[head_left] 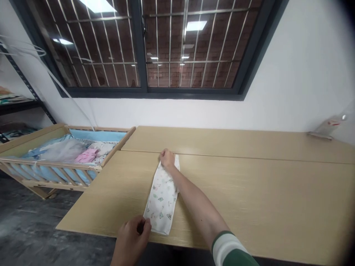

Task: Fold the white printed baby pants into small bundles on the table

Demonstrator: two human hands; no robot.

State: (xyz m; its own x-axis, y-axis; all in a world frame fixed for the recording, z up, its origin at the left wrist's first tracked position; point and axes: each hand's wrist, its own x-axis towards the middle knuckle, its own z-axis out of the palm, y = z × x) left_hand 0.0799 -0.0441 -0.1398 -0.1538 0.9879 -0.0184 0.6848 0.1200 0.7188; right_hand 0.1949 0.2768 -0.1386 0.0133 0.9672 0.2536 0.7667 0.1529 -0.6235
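A white cloth (161,201) printed with small green and pink figures lies folded in a long strip on the wooden table, narrower at its far end. My right hand (167,159) reaches across to that far end, its fingers closed on the cloth's far left corner. Nearer the table's front edge, my left hand (132,236) pinches the near left corner between thumb and forefinger. The cloth lies mostly flat between both hands. Whether it is a garment, I cannot tell.
The light wooden table (249,199) has a seam running across it near the back. To the left stands a wooden crib (55,168) holding blue, white and pink fabrics. A clear plastic bag (327,127) sits at the back right. Behind is a barred window (144,48).
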